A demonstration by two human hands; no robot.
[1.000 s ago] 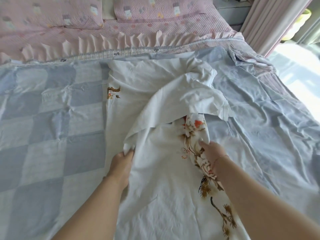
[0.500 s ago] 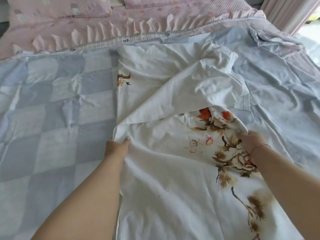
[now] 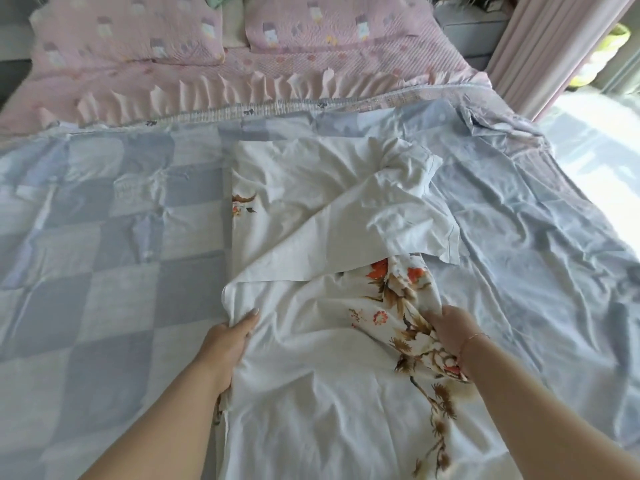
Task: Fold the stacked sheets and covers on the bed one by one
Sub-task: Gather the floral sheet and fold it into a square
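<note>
The bed takes up most of the room, with two pink pillows at its head, a pink frilled cover below them, and a pink curtain by the bright window at the far right corner. A blue checked sheet lies spread over the mattress. On top of it, around the middle and running down to the foot edge, lies the white flowered sheet, rumpled, with one flap turned back on itself.

The left hand grips the sheet's left edge, fingers curled under the cloth and thumb on top. The right hand is closed on a bunch of the flowered part.

The risk, as I judge it, is a crooked fold: the right hand holds a gathered wad and not a clean edge, so pulling could drag the creases along or tug the blue checked sheet out of place.

Compared with half a second ago, the flowered part has bunched up again under the right hand, where it had been spread wider, and the view has lifted to show more of the pillows.
</note>
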